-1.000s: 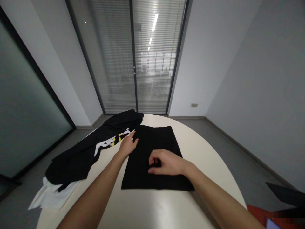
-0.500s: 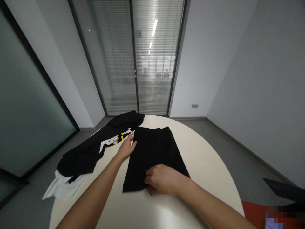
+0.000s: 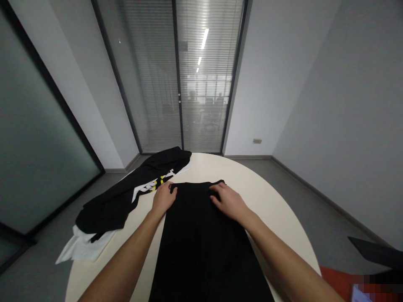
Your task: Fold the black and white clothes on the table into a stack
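Note:
A black garment (image 3: pixel 201 243) lies flat on the white round table, its far edge between my hands and its near end running out of view at the bottom. At its far left corner is my left hand (image 3: pixel 163 199), closed on the side edge with the thumb over the cloth. My right hand (image 3: pixel 229 202) rests on the far right corner, fingers bent but apart from the thumb. Its fingertips touch the black cloth near the raised edge. Whether the garment is a skirt or trousers, I cannot tell.
Left on the table (image 3: pixel 283 226) lies a pile of clothes: a black garment (image 3: pixel 126 195) with white and yellow print, over a white one (image 3: pixel 91 247). A red-orange object (image 3: pixel 335 279) is at the lower right. Glass doors with blinds (image 3: pixel 204 117) stand beyond.
My right hand has gone from the garment's near edge to its far right corner. The garment's far edge has shifted towards me, and its near part now stretches out of view.

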{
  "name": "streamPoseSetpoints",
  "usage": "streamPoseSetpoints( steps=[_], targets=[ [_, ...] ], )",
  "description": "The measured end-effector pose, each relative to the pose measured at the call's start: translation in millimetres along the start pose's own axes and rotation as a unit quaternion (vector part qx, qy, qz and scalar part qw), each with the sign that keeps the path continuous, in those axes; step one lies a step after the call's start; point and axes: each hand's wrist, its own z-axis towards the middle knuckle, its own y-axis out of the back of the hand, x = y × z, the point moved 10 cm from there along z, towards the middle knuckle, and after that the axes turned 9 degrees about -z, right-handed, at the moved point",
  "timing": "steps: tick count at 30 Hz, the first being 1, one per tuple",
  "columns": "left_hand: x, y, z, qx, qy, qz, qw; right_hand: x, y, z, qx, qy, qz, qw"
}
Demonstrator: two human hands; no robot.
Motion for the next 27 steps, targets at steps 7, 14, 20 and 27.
streamPoseSetpoints(
  steps=[7, 14, 20, 27],
  targets=[
    [3.4, 3.0, 5.8, -0.016, 0.006, -0.064, 0.998, -92.8, -37.4, 17.2, -0.046, -0.188, 0.057, 0.98],
    [12.8, -2.9, 10.3, -0.02, 0.013, -0.105, 0.994, -121.5, -45.7, 18.5, -0.095, -0.233, 0.118, 0.961],
    [13.5, -4.0, 9.7, -0.015, 0.019, -0.094, 0.995, -134.2, -48.6, 21.8, -0.126, -0.241, 0.146, 0.951],
    [18.2, 1.4, 6.5, 0.018, 0.08, 0.029, 0.996, -136.1, -56.8, 25.3, -0.055, -0.238, 0.027, 0.969]
  ],
)
